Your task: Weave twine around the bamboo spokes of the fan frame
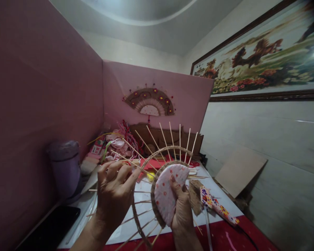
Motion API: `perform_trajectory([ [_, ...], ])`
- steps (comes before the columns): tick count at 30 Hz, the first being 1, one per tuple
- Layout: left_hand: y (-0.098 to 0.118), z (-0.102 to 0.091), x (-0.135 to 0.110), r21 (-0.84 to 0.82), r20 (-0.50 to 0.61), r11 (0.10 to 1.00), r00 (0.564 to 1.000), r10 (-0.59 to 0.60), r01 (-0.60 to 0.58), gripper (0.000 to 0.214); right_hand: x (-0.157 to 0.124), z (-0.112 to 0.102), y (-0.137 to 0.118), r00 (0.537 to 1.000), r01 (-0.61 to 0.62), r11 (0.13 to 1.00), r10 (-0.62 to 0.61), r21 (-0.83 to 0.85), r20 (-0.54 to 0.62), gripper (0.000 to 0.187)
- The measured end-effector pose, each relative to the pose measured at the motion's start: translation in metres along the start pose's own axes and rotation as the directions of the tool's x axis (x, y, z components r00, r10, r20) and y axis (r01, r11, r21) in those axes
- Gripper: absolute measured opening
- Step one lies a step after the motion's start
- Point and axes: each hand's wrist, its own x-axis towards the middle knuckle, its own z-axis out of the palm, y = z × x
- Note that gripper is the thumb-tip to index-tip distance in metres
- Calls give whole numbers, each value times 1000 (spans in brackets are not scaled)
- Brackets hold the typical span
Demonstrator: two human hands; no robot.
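Observation:
A half-made fan frame of thin wooden sticks [180, 139] spreads out from a padded half-round centre [163, 191] in white cloth with small red prints. A brown twisted cord [167, 149] runs in an arc across the sticks, and more brown cord edges the centre. My right hand [183, 205] grips the padded centre, thumb on its front. At the left side of the frame my left hand [117, 188] pinches the cord where it meets a stick; its fingertips partly hide that spot.
A finished fan [150, 101] hangs on the pink board behind. A flower-patterned glue gun [217, 205] lies at right with its cable. A purple cup [65, 167] and a black phone [51, 226] are at left. Pink ribbons and scraps [120, 143] are piled behind.

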Motion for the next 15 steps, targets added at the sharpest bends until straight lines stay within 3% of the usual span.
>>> perform_trajectory([
  [4, 0, -3, 1, 8, 58, 1000, 998, 18, -19, 22, 2, -1, 0, 998, -61, 996, 60, 58, 11, 52],
  [8, -7, -5, 9, -35, 191, 997, 978, 78, -73, 21, 5, -3, 2, 995, -97, 992, 96, 78, 24, 50],
  [13, -24, -7, 25, -113, 421, 976, 881, 215, -184, 19, 5, -2, 1, 992, -122, 990, 120, 68, 26, 49],
  [15, -29, -9, 30, -152, 440, 965, 860, 260, -214, 18, 4, 0, -1, 993, -118, 991, 117, 62, 14, 53],
])
